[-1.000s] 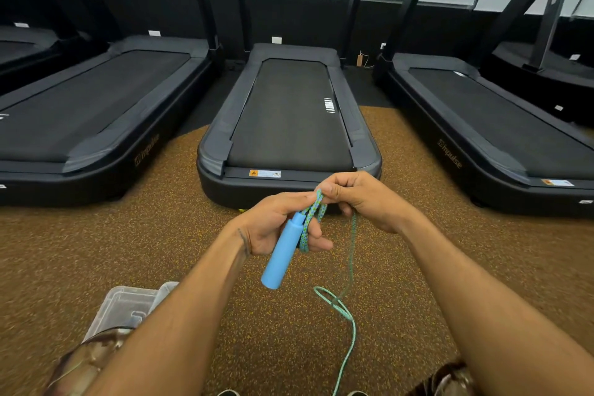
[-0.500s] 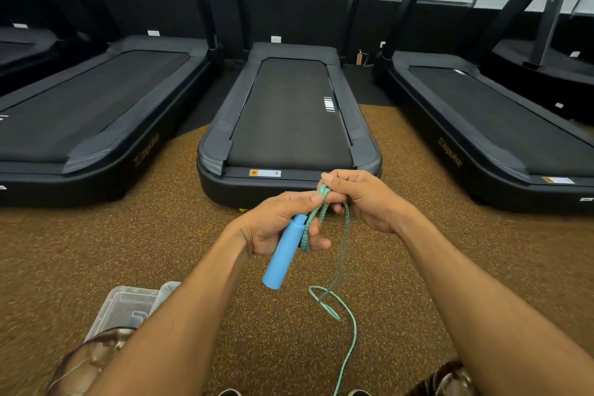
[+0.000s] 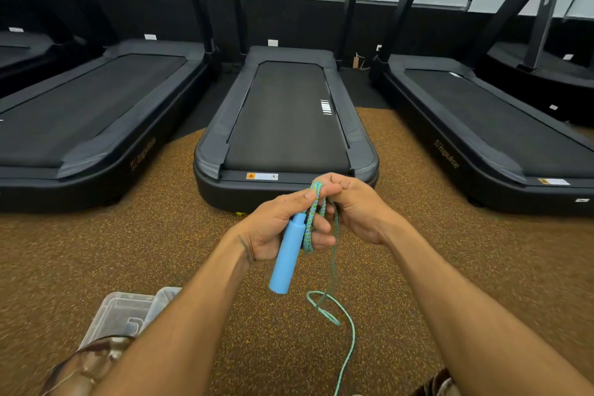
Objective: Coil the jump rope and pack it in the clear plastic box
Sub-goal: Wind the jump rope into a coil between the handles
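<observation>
Head cam: jump rope [image 3: 311,219] mid-frame, loops bunched w/ blue handle [image 3: 287,259] in L hand [image 3: 276,228], fingers curled round both. R hand [image 3: 358,209] touching it on right, pinching rope top. Loose tail down to speckled floor [image 3: 128,251]. Near left: clear plastic box [image 3: 120,315], partly behind L forearm. Far: treadmills [image 3: 286,119].

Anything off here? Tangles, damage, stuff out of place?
Nothing damaged or spilled. One oddity: the jump rope has its loose tail twisted into a small loop below the blue handle. It might snag during coiling.
</observation>
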The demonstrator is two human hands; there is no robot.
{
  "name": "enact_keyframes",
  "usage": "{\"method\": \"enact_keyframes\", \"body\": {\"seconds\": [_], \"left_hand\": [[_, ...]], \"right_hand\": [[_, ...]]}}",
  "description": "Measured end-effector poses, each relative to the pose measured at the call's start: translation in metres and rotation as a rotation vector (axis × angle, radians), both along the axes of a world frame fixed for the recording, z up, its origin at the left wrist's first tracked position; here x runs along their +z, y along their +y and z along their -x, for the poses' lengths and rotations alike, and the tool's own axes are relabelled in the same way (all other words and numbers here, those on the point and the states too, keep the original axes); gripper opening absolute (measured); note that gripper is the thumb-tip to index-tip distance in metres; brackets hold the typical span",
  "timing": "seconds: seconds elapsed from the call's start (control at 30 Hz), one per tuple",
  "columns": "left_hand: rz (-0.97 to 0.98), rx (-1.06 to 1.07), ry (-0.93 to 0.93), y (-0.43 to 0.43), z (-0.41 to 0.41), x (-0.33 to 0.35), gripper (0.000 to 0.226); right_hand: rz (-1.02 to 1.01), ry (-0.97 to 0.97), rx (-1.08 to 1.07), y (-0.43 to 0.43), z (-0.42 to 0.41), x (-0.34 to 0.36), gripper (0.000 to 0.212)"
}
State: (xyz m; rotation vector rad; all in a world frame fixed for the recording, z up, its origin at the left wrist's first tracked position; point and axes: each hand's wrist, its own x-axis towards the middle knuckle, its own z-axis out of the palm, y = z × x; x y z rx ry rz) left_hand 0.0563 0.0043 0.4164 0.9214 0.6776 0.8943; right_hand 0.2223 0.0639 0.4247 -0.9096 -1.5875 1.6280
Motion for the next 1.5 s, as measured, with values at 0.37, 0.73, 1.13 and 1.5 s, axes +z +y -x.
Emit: {"method": "enact_keyframes", "body": {"seconds": [0.37, 0.73, 1.13, 1.5], "left_hand": [[-0.075, 0.198, -0.125, 0.019, 0.013, 0.024, 0.039], [-0.079, 0.382, -0.048, 0.027, 0.014, 0.020, 0.038], [-0.064, 0.409, 0.113, 0.030, 0.010, 0.012, 0.040], [0.043, 0.518, 0.060, 0.037, 0.026, 0.014, 0.039]], "right_hand": [[-0.098, -0.229, 0.000, 0.002, -0.005, -0.025, 0.018], [-0.227, -0.438, 0.103, -0.006, -0.004, -0.024, 0.019], [-0.529, -0.691, 0.206, -0.005, 0.001, 0.006, 0.020], [-0.617, -0.788, 0.325, -0.015, 0.006, 0.003, 0.016]]}}
